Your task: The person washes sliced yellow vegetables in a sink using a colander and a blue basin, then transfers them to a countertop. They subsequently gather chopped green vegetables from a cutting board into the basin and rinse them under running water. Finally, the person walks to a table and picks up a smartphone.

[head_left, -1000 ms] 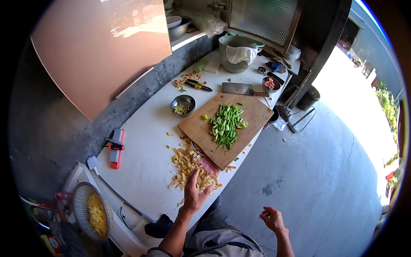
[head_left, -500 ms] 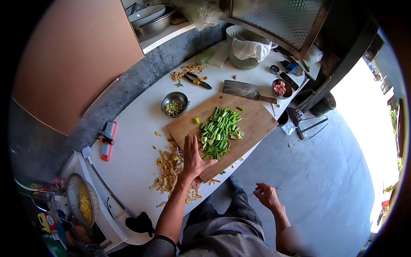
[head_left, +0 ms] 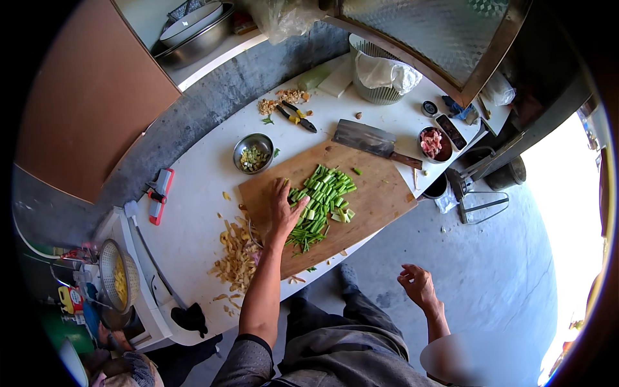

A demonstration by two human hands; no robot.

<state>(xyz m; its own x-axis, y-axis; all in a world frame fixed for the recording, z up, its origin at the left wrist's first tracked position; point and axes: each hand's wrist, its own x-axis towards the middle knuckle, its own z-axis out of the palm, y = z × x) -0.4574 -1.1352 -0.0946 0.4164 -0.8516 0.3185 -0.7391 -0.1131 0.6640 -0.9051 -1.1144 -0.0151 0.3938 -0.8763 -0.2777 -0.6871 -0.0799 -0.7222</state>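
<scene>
On the cutting board (head_left: 377, 187), cut green stalks (head_left: 322, 193) are overlapped at their left edge by the left hand (head_left: 282, 209), whose grip cannot be told. The right hand (head_left: 419, 285) is held apart, released. At far left, an unreadably small label (head_left: 76, 297) is borne by a yellow container (head_left: 64, 295).

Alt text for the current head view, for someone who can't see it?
The left hand is over a wooden cutting board, at the left side of chopped greens. The right hand hangs free. A cleaver lies at the board's far edge.
</scene>
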